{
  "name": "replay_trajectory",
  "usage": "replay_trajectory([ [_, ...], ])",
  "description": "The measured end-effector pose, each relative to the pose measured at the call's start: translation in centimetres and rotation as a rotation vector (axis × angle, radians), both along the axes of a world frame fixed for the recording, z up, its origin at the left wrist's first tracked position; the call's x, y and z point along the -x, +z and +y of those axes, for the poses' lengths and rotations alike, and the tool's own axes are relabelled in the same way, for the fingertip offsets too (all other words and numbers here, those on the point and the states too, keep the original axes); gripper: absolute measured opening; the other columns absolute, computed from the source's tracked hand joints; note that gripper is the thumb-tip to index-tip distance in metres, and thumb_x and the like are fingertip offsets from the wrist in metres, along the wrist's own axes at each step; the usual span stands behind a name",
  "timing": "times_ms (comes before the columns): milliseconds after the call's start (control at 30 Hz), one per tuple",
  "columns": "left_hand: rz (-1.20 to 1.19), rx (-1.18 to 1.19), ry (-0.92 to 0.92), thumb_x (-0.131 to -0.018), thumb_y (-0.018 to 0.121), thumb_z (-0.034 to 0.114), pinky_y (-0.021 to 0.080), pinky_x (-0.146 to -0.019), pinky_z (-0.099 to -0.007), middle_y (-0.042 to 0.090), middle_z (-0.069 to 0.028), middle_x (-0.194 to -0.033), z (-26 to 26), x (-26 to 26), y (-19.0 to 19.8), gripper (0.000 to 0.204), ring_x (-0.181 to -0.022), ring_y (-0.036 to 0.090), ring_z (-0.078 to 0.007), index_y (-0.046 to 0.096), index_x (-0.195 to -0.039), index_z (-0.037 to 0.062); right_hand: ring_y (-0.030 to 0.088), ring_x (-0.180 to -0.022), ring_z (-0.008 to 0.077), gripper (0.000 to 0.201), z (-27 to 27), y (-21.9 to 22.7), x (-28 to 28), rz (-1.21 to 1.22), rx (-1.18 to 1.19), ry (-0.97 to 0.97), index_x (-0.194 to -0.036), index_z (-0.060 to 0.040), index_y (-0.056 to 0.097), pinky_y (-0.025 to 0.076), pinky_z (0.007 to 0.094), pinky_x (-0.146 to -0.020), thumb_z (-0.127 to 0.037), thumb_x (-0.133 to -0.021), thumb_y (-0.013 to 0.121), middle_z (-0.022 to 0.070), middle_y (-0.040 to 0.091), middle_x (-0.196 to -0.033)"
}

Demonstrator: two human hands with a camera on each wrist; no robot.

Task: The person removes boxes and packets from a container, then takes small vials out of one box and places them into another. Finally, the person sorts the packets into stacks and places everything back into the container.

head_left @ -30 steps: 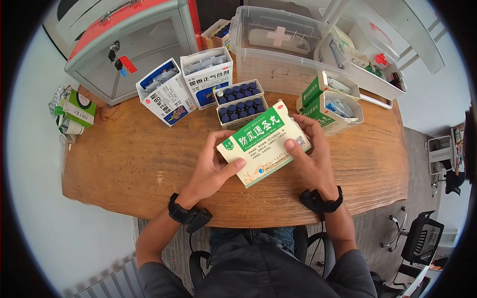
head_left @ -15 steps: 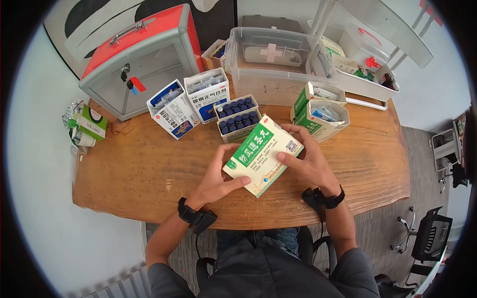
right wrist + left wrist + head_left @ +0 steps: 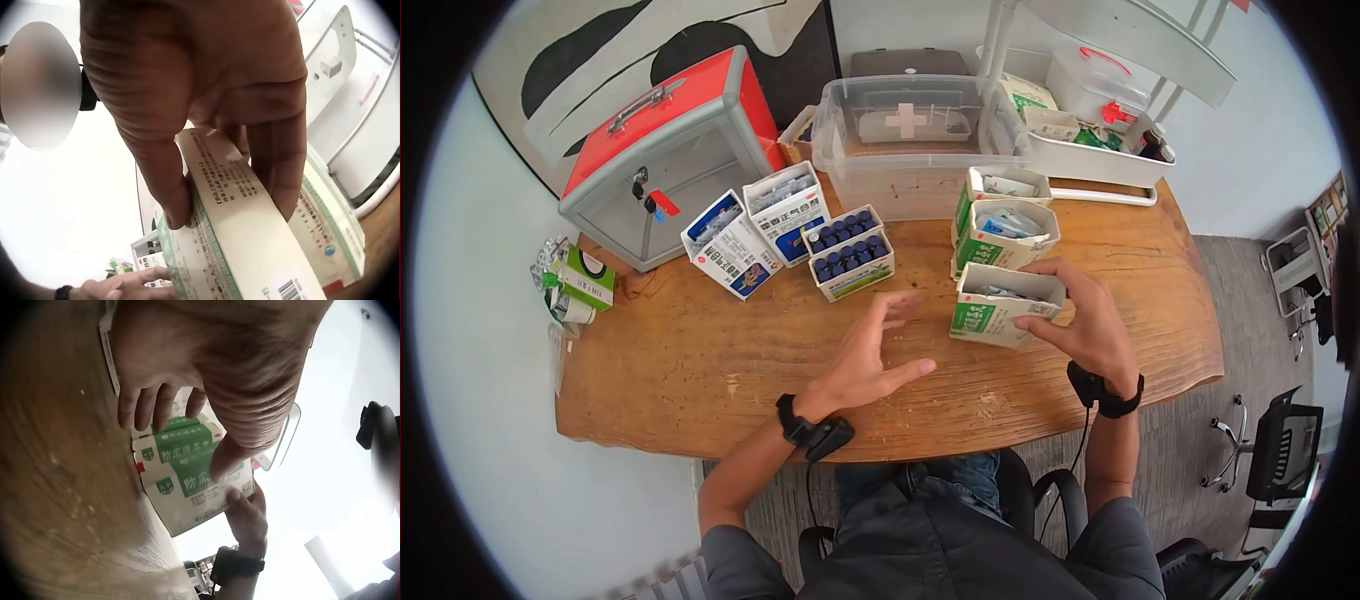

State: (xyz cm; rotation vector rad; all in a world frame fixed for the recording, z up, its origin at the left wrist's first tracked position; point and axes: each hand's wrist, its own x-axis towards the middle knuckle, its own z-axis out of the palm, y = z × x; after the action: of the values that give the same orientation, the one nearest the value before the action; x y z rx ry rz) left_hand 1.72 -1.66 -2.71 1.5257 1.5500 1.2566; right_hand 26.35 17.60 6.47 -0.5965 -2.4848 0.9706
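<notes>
My right hand (image 3: 1095, 325) grips a cream-and-green medicine box (image 3: 990, 320) by its right end, thumb on the front and fingers behind. The box is upright with its top open, and packets show inside. Directly behind it, two similar green medicine boxes (image 3: 972, 252) stand in a row, also open and filled with packets. Over the table to the left of the held box, my left hand (image 3: 855, 365) is empty, fingers spread and thumb extended. In the right wrist view the narrow printed side of the held box (image 3: 250, 212) lies between thumb and fingers.
Two boxes of blue-capped vials (image 3: 855, 285) stand mid-table, beside white-and-blue medicine boxes (image 3: 785, 235). Behind are a red-and-grey locked case (image 3: 670, 150), a clear plastic bin (image 3: 900, 185) and a white tray (image 3: 1090, 170). A small green box (image 3: 588, 280) sits at the far left.
The medicine box, earlier tilted in both hands, has moved right and now stands upright before the other green boxes. My left hand has let go of it; my right still grips it.
</notes>
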Motion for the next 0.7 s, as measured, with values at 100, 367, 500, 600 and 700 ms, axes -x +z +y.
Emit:
replay_trajectory([
  [100,0.019,0.018,0.001,-0.086,0.089,0.034,0.037,-0.125,-0.0518,0.037,-0.0277,-0.161,3.1,-1.2,0.2,0.102,-0.150,0.041,-0.0406,0.027,-0.158,-0.0027,0.071,-0.106,0.0402,0.056,0.5,-0.9,0.0,0.056,-0.138,-0.005,-0.131,-0.0050,0.065,0.056,0.0422,-0.092,-0.013,-0.081,0.089,0.0200,0.072,-0.117],
  [367,0.247,-0.051,0.060,-0.080,0.094,0.038,0.024,-0.131,-0.0494,0.018,-0.0320,-0.169,8.9,-2.0,-1.6,0.134,-0.158,0.025,-0.0426,-0.001,-0.165,-0.0046,0.056,-0.135,0.0391,0.111,1.2,-6.8,-1.5,0.208,0.007,-0.291,-0.161,0.0002,0.032,0.051,0.0445,-0.110,-0.013,-0.072,0.096,0.0252,0.050,-0.151],
  [500,0.054,-0.032,0.011,-0.076,0.096,0.037,0.024,-0.131,-0.0492,0.011,-0.0340,-0.170,10.9,-2.3,-2.2,0.147,-0.159,0.022,-0.0447,-0.013,-0.164,-0.0075,0.050,-0.142,0.0409,0.126,3.9,-8.8,-0.3,0.147,0.117,-0.176,-0.166,-0.0006,0.021,0.044,0.0445,-0.119,-0.016,-0.068,0.099,0.0268,0.045,-0.156],
  [600,0.048,-0.010,-0.006,-0.075,0.097,0.034,0.026,-0.130,-0.0494,0.012,-0.0338,-0.170,11.7,-2.2,-2.5,0.150,-0.158,0.023,-0.0450,-0.016,-0.163,-0.0066,0.045,-0.147,0.0418,0.128,5.6,-8.4,1.2,0.107,0.108,-0.035,-0.166,-0.0006,0.022,0.037,0.0437,-0.125,-0.018,-0.067,0.100,0.0261,0.043,-0.160],
  [700,0.167,-0.021,0.003,-0.076,0.097,0.033,0.027,-0.129,-0.0505,0.013,-0.0342,-0.170,12.2,-2.2,-4.0,0.149,-0.158,0.025,-0.0445,-0.016,-0.164,-0.0059,0.044,-0.148,0.0392,0.124,6.7,-8.7,2.1,0.039,0.260,0.146,-0.165,-0.0005,0.024,0.037,0.0432,-0.125,-0.019,-0.069,0.100,0.0236,0.045,-0.159],
])
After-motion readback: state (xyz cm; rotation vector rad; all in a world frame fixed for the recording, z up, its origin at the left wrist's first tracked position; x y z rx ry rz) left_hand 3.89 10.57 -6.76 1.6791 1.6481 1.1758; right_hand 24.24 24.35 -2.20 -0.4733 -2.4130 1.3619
